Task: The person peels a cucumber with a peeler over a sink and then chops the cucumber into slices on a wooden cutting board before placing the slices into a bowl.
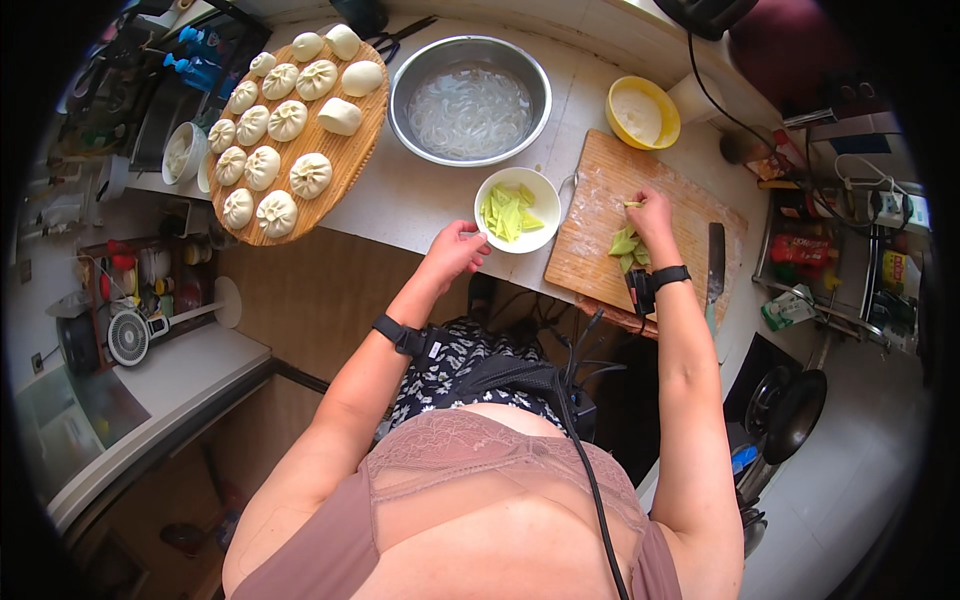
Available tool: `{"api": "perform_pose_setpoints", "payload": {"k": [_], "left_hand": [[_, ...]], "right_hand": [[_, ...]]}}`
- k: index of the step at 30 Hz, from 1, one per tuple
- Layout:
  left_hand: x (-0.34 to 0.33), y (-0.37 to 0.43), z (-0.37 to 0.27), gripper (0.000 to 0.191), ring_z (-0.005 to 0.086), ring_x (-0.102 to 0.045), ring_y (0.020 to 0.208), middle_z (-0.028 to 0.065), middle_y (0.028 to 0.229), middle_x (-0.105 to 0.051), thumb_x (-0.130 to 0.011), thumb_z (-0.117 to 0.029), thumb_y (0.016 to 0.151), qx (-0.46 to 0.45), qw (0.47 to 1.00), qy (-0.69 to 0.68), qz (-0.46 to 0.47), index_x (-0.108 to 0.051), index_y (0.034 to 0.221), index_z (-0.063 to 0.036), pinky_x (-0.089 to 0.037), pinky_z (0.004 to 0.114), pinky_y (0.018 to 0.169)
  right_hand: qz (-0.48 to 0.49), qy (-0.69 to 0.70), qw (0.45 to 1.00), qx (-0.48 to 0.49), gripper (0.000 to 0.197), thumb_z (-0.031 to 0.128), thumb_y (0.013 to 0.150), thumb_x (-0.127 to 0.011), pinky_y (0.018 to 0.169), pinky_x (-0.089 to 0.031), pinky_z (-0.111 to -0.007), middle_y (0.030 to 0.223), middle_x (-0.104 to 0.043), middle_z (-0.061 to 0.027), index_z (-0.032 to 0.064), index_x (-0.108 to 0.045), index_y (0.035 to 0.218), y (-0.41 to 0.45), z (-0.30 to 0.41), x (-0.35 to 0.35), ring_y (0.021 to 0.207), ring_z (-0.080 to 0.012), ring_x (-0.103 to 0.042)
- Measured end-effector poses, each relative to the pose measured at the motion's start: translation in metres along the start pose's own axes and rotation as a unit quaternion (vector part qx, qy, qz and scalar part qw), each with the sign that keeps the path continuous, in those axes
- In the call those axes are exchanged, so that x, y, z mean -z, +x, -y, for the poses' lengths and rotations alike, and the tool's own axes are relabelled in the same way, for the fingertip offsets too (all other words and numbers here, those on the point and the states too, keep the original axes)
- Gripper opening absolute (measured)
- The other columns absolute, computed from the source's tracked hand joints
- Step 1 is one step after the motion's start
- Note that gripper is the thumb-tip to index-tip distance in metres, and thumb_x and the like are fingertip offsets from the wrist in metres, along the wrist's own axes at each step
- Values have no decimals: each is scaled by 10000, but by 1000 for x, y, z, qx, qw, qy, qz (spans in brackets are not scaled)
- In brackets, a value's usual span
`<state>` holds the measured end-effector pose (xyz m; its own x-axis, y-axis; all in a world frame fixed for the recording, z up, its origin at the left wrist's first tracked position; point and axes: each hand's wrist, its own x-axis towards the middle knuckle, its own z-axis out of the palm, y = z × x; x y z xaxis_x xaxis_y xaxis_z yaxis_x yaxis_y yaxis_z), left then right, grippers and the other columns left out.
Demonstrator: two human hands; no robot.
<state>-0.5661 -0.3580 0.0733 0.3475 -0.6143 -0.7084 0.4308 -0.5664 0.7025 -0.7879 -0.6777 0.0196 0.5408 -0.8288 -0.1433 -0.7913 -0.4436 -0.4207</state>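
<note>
My left hand (456,255) is at the lower left rim of a white bowl (553,196). Its fingers are loosely bent and apart, and whether they touch the rim is hard to tell. Pale green vegetable slices (510,216) fill part of that bowl. Over the floured wooden cutting board (596,176), my right hand (651,217) pinches a green vegetable piece (634,203) between its fingertips. More green pieces (628,246) lie on the board just left of the wrist. A knife (716,262) rests along the board's right side.
Behind the bowl stands a steel basin (397,112) of translucent noodles in water. A yellow bowl (671,127) holds flour. At the left, a round wooden board (330,161) carries several pleated buns and plain dough pieces. Scissors (405,34) lie at the back. Cables hang by my waist.
</note>
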Motion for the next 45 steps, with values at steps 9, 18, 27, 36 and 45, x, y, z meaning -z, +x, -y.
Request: {"api": "perform_pose_setpoints", "payload": {"k": [9,18,27,36,45], "left_hand": [[0,-2,3,382,106,-568,674,107,923,-652,-580,-229,958,-6,1000,11,-9,-494,1231,23,-493,235,580],[-5,-16,-4,267,123,-601,621,84,812,-650,-552,-273,975,84,996,36,25,-548,1059,-20,-497,243,549],[-87,-23,-34,283,132,-613,648,68,818,-648,-662,-179,898,-83,952,229,186,-594,1084,23,-525,274,585],[-186,61,-29,690,418,-534,1128,248,1251,-485,-793,-237,719,-310,847,432,14,-463,1270,13,-479,457,931],[-212,78,-12,739,434,-514,1093,263,1207,-449,-827,-179,653,-367,820,439,30,-453,1261,9,-473,437,947]], "right_hand": [[208,379,888,-154,181,-49,772,-636,589,-534,-270,848,-590,-60,14,-590,936,-15,58,57,706,-158,-611],[108,266,956,65,468,272,817,-753,856,-517,-342,1050,-646,-145,-5,-592,1158,-72,131,40,930,-223,-628],[-131,-115,974,-144,244,62,736,-654,780,-488,-473,907,-649,-198,63,-613,977,-159,-123,84,895,-405,-605],[-196,26,961,-194,266,97,816,-591,769,-477,-499,873,-608,-256,18,-450,1028,-195,-111,73,882,-462,-594],[-127,577,746,-307,100,178,1020,-410,390,-405,-257,693,-441,-6,90,-430,976,-290,-64,34,474,-74,-427]]}}
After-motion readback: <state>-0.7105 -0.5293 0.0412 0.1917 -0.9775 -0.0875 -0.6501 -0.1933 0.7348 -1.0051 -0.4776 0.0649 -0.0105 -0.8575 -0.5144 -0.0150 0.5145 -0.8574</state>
